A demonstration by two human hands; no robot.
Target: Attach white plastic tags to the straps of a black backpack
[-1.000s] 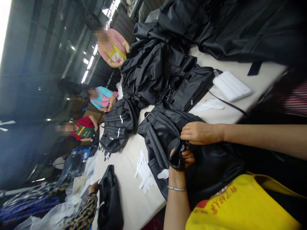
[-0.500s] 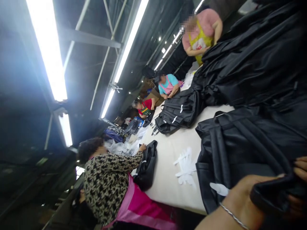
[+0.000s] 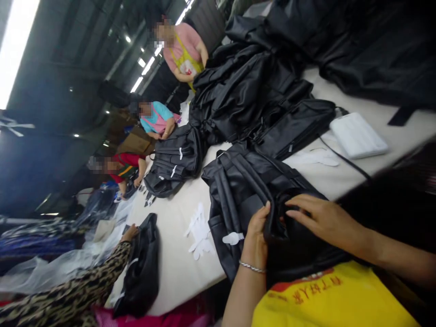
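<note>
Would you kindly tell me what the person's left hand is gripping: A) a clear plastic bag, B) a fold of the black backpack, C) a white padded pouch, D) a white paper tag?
B: the left hand pinches a fold of the black backpack.
</note>
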